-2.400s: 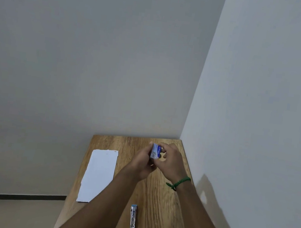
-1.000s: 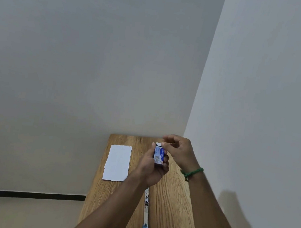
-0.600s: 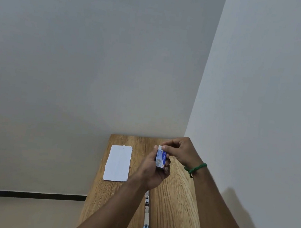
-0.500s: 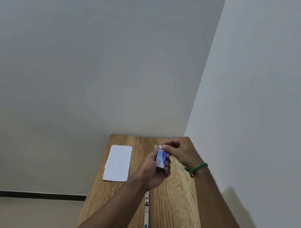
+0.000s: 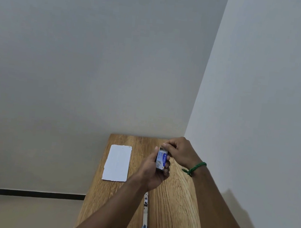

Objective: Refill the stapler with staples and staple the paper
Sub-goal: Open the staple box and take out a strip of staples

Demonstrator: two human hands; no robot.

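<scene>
Standing upright above the wooden table (image 5: pixel 172 210), the blue staple box (image 5: pixel 161 161) is gripped by the left hand (image 5: pixel 153 172), with fingers curled round its sides. Its top end is pinched by the right hand (image 5: pixel 179 151); whether a flap or staples are pinched cannot be told. The stapler (image 5: pixel 145 214) is laid lengthwise on the table near the left wrist, untouched. The white paper (image 5: pixel 117 163) is laid flat further left.

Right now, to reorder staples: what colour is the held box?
Blue and white, the staple box in the left hand; head view.
</scene>
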